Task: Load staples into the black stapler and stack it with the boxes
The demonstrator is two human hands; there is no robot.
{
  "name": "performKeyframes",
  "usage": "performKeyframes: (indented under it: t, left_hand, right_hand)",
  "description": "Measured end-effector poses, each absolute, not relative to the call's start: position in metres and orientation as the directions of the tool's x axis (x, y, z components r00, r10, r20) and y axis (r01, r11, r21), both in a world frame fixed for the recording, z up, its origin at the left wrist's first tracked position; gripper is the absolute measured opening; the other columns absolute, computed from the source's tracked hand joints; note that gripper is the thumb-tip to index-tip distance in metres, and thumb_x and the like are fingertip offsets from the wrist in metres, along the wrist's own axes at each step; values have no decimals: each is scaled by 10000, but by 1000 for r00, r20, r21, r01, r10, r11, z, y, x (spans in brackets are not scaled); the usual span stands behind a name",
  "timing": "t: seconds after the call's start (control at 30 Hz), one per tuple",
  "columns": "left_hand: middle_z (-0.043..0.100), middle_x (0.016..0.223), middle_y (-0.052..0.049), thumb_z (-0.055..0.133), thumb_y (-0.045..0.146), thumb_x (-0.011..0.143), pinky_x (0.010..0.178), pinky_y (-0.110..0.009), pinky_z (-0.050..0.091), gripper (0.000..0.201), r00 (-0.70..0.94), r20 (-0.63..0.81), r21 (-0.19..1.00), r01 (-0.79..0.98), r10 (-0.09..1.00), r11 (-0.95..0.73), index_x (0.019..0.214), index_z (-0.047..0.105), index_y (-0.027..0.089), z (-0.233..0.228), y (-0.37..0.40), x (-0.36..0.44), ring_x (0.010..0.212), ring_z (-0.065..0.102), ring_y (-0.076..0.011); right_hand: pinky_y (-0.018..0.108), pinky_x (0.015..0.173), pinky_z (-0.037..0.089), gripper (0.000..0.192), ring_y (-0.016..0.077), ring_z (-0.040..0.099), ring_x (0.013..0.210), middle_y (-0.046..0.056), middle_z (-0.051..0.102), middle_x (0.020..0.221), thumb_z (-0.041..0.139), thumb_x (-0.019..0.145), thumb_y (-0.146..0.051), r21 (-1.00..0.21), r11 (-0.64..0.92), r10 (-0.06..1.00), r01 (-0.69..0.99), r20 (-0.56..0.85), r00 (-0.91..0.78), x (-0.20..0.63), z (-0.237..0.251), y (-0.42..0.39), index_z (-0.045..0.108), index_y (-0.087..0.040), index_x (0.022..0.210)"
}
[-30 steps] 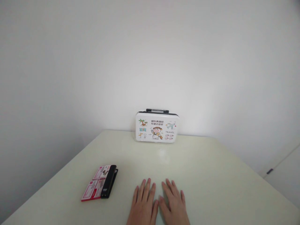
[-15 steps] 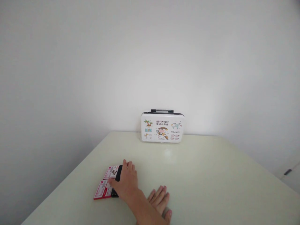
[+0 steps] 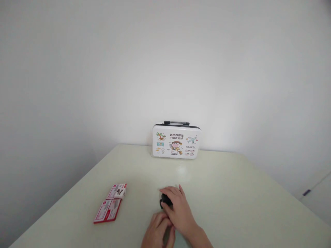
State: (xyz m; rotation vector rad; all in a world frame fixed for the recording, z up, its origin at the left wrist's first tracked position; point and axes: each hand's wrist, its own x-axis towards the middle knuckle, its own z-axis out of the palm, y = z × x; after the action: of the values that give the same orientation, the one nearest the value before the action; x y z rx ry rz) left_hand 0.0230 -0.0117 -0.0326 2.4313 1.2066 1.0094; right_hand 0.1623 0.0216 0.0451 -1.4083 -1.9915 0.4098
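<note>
Black object, mostly hidden by the right hand, is at front centre, on or just above the table. Right grip: part-closed around it, thumb on near side, fingers over far side, presumably to steady it. Left hand just beside, fingers curled; cannot tell whether its grip has anything. Red-and-white packs lie flat, well left, perhaps for easy reach. White case stands on its long edge near the wall, likely for stability.

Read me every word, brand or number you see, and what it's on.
"奶牛养得好, 牛奶才会好": white case, upper middle.
"TRAVEL": same case, right side.
Red-and-white packs: print too small to read.
Black stapler: no text readable, mostly hidden.
</note>
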Motion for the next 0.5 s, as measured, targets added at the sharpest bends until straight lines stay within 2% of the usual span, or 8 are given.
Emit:
performKeyframes:
  t: [0.07,0.1,0.17,0.23,0.3,0.4,0.43,0.5]
  left_hand:
    - [696,1243,-109,526,261,932,959,-414,564,298,328,529,382,731,782,-565,1181,685,221,-44,-9,18,1141,654,-266]
    - [657,1338,-115,550,284,919,994,-436,549,388,326,545,314,775,773,-548,1291,635,217,-50,-7,15,1216,622,-286]
    - [576,1472,-98,580,316,895,1040,-436,524,574,386,549,183,810,741,-557,1456,505,218,-61,-4,11,1323,558,-297]
    - [546,1510,-66,579,334,891,1046,-409,517,634,449,529,97,811,720,-577,1504,448,240,-68,-3,10,1351,540,-283]
    - [526,1530,-47,563,340,902,1049,-403,506,595,426,533,85,833,731,-547,1486,473,269,-71,-4,14,1359,534,-274]
    - [488,1560,-44,545,362,925,1066,-427,481,500,312,571,131,879,759,-459,1418,547,280,-74,-7,23,1372,516,-275]
    - [492,1557,-46,545,364,925,1068,-435,475,488,287,583,139,886,760,-442,1405,559,276,-75,-7,25,1370,515,-278]
    - [518,1536,-53,554,362,915,1073,-440,465,517,298,593,127,883,748,-453,1423,543,266,-78,-7,24,1363,519,-283]
  right_hand:
    - [522,1242,130,438,221,550,1287,2,670,1320,560,887,-177,-605,329,925,725,361,-118,164,36,12,643,-348,1281]
    - [530,1242,134,409,228,551,1292,9,673,1324,563,899,-194,-613,299,925,731,373,-66,163,32,9,659,-341,1268]
    - [555,1243,117,350,247,549,1309,19,679,1330,582,912,-243,-642,247,916,726,398,40,157,26,7,691,-329,1233]
    - [578,1246,80,288,268,555,1314,32,701,1304,585,932,-315,-707,219,901,672,412,139,152,25,9,728,-307,1182]
    - [563,1240,147,312,274,605,1259,51,745,1221,509,984,-406,-834,195,886,517,376,271,151,27,12,761,-273,1112]
    - [478,1162,358,459,259,632,1223,74,742,1230,380,1030,-493,-957,173,861,235,263,436,155,32,15,744,-241,1151]
    - [473,1165,358,448,257,615,1251,73,722,1274,400,1023,-500,-959,175,863,221,257,434,157,32,15,722,-244,1201]
    - [516,1233,224,390,261,564,1320,54,686,1343,512,979,-465,-913,202,891,354,321,320,158,31,14,687,-271,1269]
